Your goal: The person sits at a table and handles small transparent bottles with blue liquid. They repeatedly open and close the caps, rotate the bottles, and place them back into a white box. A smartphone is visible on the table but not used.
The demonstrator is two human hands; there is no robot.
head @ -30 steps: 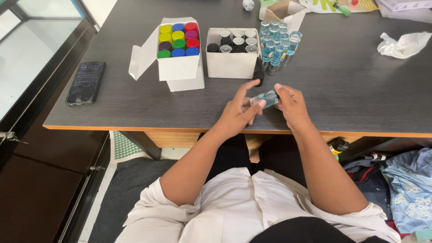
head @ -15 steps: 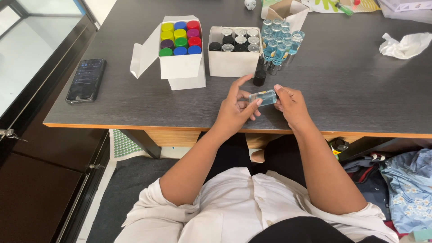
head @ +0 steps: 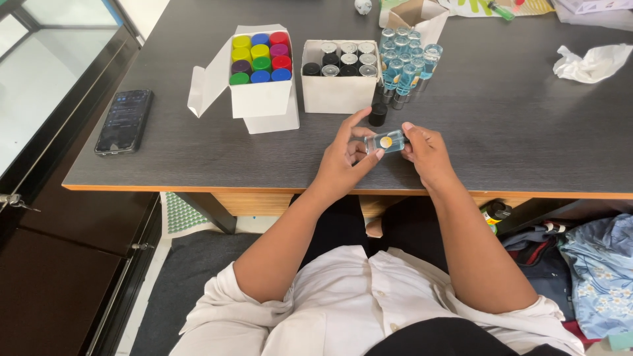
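Over the near edge of the dark table, my left hand and my right hand together hold a small clear glass bottle lying sideways, with bluish liquid and a round yellow sticker on it. A black cap stands on the table just behind my hands. Farther back is a cluster of several similar clear bottles with bluish liquid.
A white box holds several coloured caps, beside it a second white box with black and silver caps. A black phone lies at the left. Crumpled white tissue sits far right. Bags and cloth lie on the floor.
Both hands with the bottle have shifted slightly away from the table edge; the bottle has turned so its yellow sticker faces up.
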